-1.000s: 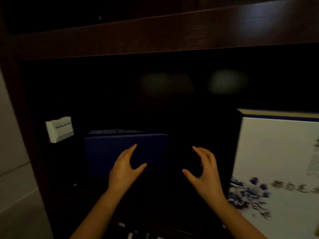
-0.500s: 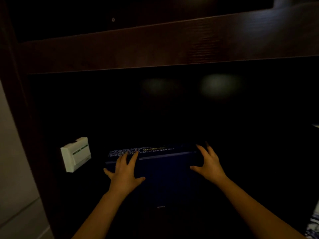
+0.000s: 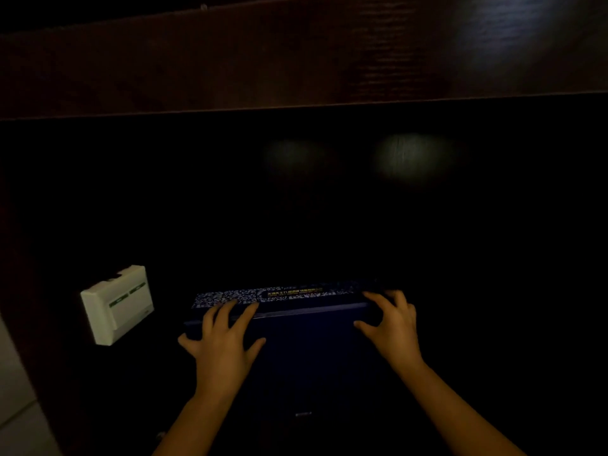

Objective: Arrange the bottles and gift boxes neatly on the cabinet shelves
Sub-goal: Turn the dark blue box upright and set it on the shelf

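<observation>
Under both hands, inside the dark cabinet [image 3: 296,60], sits the navy gift box [image 3: 309,343]; left hand [image 3: 227,343] presses it with spread fingers, right hand [image 3: 394,327] curls over its far corner. Likely the placing step; next, nudge it square and release

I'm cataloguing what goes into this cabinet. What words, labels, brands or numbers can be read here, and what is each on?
Nothing here can be quoted as legible.
Blue gift box, patterned top strip: a line of yellow characters, too blurred to read.
Blue gift box, low on its front: a small pale mark, too small to read.
White box at left: two green labels, unreadable.
</observation>
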Demonstrator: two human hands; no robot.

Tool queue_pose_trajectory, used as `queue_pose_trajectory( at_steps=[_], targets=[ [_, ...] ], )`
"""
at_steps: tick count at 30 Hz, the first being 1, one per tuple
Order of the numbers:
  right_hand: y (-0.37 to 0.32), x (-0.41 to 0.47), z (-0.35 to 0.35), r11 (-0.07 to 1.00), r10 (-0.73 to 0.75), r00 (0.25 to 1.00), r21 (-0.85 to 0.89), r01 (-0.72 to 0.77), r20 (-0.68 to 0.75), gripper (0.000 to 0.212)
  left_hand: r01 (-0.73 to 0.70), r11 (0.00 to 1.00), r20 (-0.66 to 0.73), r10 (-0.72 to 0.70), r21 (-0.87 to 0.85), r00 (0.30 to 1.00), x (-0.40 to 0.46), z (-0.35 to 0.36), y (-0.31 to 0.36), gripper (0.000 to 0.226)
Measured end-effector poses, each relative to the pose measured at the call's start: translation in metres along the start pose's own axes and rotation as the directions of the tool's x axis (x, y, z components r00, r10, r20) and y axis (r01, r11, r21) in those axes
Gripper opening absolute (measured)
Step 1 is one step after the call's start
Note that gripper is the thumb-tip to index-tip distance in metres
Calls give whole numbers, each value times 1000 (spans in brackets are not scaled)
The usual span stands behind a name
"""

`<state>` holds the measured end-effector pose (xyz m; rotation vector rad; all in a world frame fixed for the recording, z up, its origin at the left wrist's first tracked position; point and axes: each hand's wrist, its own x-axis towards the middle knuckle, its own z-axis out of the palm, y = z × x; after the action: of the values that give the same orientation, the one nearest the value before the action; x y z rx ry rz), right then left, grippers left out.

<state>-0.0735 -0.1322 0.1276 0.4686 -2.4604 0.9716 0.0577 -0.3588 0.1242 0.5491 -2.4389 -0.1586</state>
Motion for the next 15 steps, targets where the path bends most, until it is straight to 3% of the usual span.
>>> queue_pose_trajectory(
  at_steps=[4,7,13,15],
  targets=[
    [-7,-28,-15,998,-1,996,-58,-4,-84,58,-80,996,-46,78,-45,996,2,-1,-6,65],
    [-14,-55,-29,996,7,994,-92,-17,-111,58,-116,990,15,117,-86,993,12,1,-10,65],
    [-27,-99,-47,955,-68,998,-292,62,-11,60,-110,968,193,155,-226,969,32,8,16,67],
    [-25,-92,-60,957,-85,990,-285,50,-114,69,-81,941,214,158,-328,964,18,9,46,63]
  ],
)
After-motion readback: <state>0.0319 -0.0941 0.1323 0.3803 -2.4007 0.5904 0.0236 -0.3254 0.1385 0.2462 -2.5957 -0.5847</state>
